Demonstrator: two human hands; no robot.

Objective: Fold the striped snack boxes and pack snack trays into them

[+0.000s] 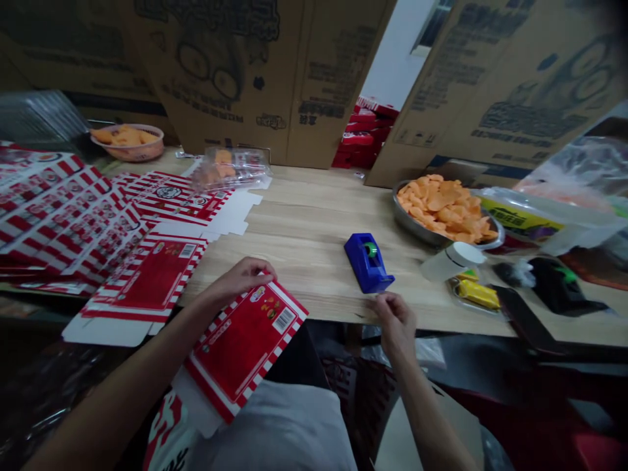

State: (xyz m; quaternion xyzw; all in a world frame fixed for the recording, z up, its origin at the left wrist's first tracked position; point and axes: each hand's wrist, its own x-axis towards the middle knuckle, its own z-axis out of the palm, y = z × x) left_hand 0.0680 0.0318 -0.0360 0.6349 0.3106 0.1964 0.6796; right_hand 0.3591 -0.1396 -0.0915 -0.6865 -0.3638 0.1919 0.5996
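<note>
the left hand (245, 276) gripped the top edge of a red striped box (250, 340), its fingers closed on the card, and the box sat tilted before the person, partly past the near edge of the table (304, 222). the right hand (396, 322) had thumb and fingertips pressed together just beside the blue tape dispenser (367, 265); any tape between them was too faint to tell. the step seemed to be getting tape, which called for a light, steady pinch.
</note>
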